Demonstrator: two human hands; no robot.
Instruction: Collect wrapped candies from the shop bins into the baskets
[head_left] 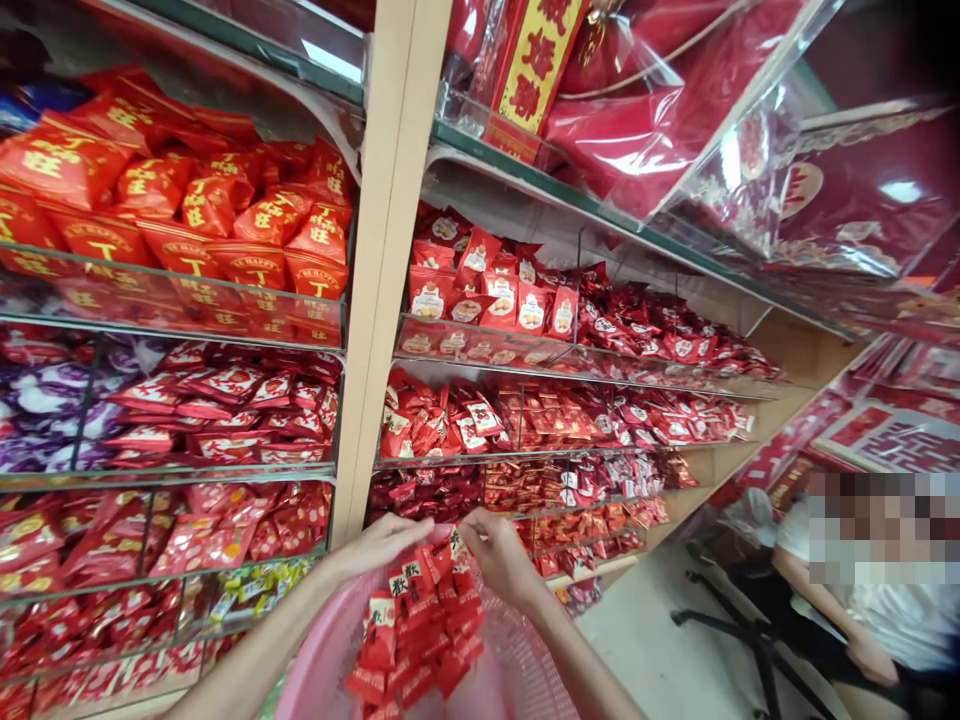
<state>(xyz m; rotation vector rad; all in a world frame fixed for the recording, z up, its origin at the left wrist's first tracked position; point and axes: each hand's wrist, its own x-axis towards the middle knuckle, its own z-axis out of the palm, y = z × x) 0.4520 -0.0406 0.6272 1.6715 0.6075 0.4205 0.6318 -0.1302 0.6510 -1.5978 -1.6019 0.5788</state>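
Note:
A pink plastic basket (pixel 307 655) with a perforated wall is low in front of me, holding a pile of small red snack packets (pixel 420 625) with black lettering on pale labels. My left hand (pixel 386 545) lies over the basket's far left rim, fingers stretched out and close together. Across from it, my right hand (pixel 491 550) has its fingers curled in a pinch at the top of the pile. A red packet (pixel 456 548) with a pale label shows right at those fingertips.
Shelves behind clear lips hold larger red packets (pixel 232 215), purple-wrapped sweets (pixel 45 405) and many red packets (pixel 525 300). A wooden upright (pixel 379 270) divides them. At right, a seated person (pixel 877 600) is beside a wheeled chair base (pixel 757 640) on the pale floor (pixel 645 650).

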